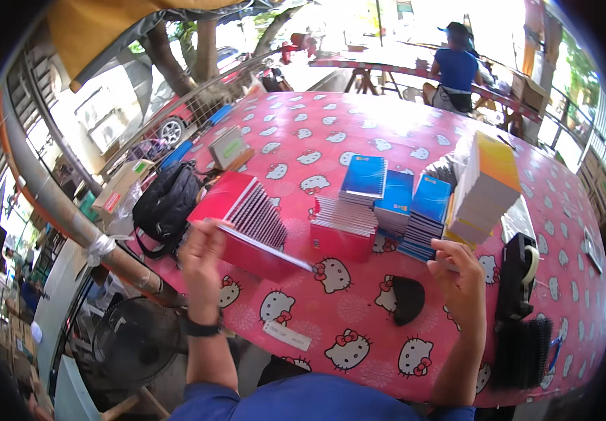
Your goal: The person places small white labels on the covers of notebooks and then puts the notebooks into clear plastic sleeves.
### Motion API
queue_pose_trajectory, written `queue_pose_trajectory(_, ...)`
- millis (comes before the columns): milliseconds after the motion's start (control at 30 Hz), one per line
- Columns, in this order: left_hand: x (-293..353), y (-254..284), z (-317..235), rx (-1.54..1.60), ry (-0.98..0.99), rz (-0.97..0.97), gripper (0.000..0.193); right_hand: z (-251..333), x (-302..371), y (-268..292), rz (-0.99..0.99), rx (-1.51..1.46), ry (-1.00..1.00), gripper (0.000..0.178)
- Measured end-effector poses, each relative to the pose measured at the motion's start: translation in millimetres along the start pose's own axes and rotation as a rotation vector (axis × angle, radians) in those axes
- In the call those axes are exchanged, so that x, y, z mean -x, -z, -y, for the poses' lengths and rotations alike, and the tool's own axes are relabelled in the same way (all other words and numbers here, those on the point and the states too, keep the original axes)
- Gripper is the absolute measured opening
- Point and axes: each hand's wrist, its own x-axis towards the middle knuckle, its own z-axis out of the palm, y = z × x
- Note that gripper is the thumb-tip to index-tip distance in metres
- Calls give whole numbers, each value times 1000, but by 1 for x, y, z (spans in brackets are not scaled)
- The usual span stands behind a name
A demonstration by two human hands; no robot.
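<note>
Because the left hand [201, 261] is pinching a red notebook [257, 258] by one corner near the tabletop's [380, 333] left edge, slippage is probably threatening the red notebook stack [238, 198] behind; the half-curled right hand [461, 277] is apparently holding nothing.

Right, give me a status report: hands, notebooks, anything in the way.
Left hand gripping red notebook. Right hand loosely open, seemingly empty, near blue spiral notebooks. Dark half-round object lying between hands.

One wide fisheye rides on the head, peering down and forward: left hand [203, 256] and right hand [461, 277] close in, table [362, 305] spread below, far bench [366, 64] well off.
</note>
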Motion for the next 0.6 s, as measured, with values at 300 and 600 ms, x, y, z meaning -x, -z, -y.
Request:
queue_pose_trajectory(300,-72,89,78,-93,-40,-439,25,7,-4,-9,101,-13,21,26)
queue_pose_trajectory(600,-174,74,17,-446,-270,269,17,1,-5,-8,132,34,32,24)
